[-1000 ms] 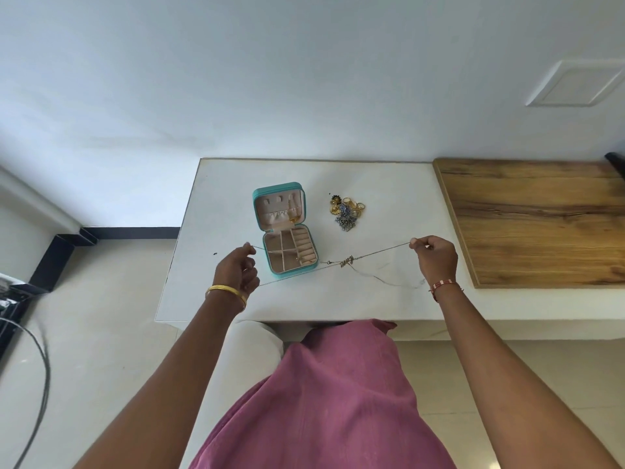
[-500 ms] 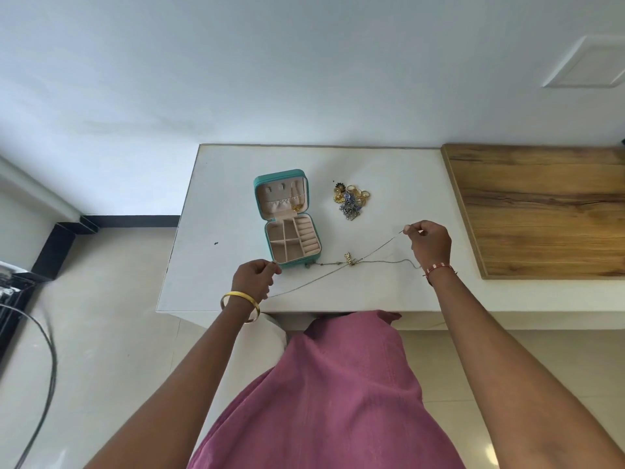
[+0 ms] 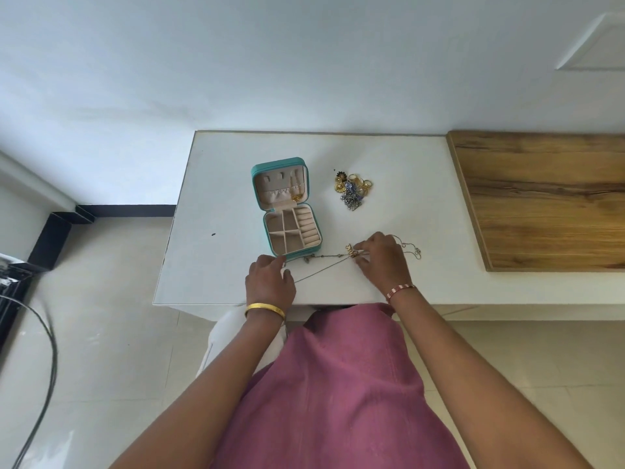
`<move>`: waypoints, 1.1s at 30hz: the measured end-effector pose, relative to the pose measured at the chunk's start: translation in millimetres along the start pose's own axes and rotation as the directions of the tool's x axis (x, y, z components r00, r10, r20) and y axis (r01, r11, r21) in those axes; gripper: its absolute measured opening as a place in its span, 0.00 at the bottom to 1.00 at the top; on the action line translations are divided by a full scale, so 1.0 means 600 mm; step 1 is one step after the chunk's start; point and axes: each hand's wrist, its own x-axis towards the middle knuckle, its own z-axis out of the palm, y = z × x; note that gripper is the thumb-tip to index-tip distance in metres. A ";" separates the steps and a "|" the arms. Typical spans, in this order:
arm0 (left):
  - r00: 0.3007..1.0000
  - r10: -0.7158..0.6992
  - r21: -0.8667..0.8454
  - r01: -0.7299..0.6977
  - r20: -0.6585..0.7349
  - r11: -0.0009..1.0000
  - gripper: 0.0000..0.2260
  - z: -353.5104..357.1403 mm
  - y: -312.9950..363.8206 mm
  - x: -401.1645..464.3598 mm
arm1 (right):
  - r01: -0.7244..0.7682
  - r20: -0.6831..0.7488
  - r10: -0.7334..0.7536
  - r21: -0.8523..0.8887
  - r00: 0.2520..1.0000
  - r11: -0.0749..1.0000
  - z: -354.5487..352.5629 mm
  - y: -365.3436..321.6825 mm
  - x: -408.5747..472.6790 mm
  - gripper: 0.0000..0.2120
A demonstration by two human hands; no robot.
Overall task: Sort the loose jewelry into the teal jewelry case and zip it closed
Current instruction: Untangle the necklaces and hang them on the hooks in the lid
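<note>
While lying open on the white bench (image 3: 209, 184), teal jewelry case (image 3: 285, 206) showing bare compartments, lid tilting back. Left hand (image 3: 269, 282) pinching one end of thin necklace chain (image 3: 318, 270) near case's front corner. Right hand (image 3: 384, 258) pinching chain at gold pendant (image 3: 351, 251), just beside case. Loose jewelry pile (image 3: 353, 191) sitting right of case, apart.

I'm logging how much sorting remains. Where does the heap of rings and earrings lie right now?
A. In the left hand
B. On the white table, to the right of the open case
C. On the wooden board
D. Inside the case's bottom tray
B: the heap of rings and earrings lies on the white table, apart from the open case and to its right.
</note>
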 end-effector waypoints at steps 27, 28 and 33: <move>0.974 0.140 -0.544 -0.022 0.177 0.839 0.09 -0.025 0.132 0.027 | 0.004 -0.091 0.085 0.701 0.992 0.713 -0.059 -0.068 -0.041 0.06; 0.977 0.151 -0.590 -0.032 0.153 0.806 0.08 -0.036 0.132 0.024 | 0.010 -0.094 0.083 0.722 0.992 0.692 -0.065 -0.073 -0.044 0.06; 0.973 0.215 -0.672 -0.106 0.082 0.733 0.07 -0.077 0.135 0.010 | 0.054 -0.114 0.053 0.772 0.992 0.634 -0.092 -0.096 -0.060 0.07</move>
